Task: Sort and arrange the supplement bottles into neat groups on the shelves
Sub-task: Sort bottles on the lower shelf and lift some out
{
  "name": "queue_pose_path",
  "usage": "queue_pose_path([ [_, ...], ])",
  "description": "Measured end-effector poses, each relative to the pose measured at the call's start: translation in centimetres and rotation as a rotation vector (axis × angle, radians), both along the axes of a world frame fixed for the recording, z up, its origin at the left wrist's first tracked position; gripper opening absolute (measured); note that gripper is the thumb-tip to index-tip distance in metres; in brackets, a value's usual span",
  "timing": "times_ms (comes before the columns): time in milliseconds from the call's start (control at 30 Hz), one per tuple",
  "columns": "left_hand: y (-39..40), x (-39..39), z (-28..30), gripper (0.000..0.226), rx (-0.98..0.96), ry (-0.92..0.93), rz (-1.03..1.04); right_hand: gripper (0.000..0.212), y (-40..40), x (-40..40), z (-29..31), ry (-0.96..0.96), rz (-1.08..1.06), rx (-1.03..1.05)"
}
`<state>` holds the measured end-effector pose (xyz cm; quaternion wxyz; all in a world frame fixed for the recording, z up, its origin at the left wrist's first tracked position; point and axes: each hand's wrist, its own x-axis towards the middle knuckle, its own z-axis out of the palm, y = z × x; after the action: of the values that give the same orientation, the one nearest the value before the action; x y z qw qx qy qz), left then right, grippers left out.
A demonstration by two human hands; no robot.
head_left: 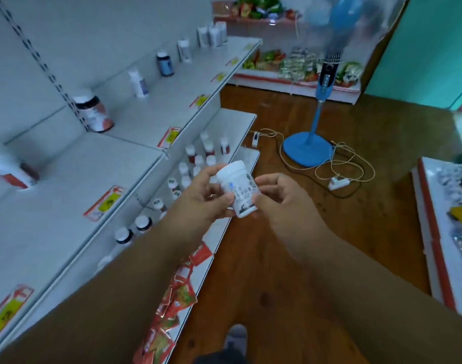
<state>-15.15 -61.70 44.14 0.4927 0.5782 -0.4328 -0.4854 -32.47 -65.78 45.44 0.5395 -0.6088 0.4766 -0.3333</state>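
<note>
At frame centre, your left hand (206, 190) and right hand (274, 193) pinch a white bottle (236, 187); misread its blurred label and it joins the wrong group.

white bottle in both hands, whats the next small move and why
Probably carry the white bottle, held by the left hand and right hand, up to the white bottles at the top shelf's far end: they look alike, though blurred.

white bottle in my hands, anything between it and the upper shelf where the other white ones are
Nothing visible blocks it. Both hands, left and right, hold the white bottle in open air off the shelf edge, and the upper shelf has bare gaps between its spaced bottles.
</note>
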Motion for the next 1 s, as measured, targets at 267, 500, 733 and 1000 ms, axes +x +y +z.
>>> queue_pose_path([
  [267, -20.3, -3.1, 3.5, 0.049, -0.028, -0.012, -0.097, 0.021, -18.7, -3.2, 2.9, 0.007, -0.105, -0.059],
  [500, -35.9, -3.4, 3.0, 0.053, -0.065, -0.025, 0.105, 0.022, -37.4, -2.6, 3.3, 0.048, 0.082, -0.095],
  [733, -48.9, 2.2, 4.6, 0.050, -0.095, -0.177, 0.341, 0.023, -53.7, 5.3, 4.3, 0.051, 0.272, -0.111],
  [1000, -65.8, 10.1, 4.2, 0.051, -0.162, -0.412, 0.369, 0.025, -71.1, 14.1, 2.1, 0.171, 0.288, -0.230],
])
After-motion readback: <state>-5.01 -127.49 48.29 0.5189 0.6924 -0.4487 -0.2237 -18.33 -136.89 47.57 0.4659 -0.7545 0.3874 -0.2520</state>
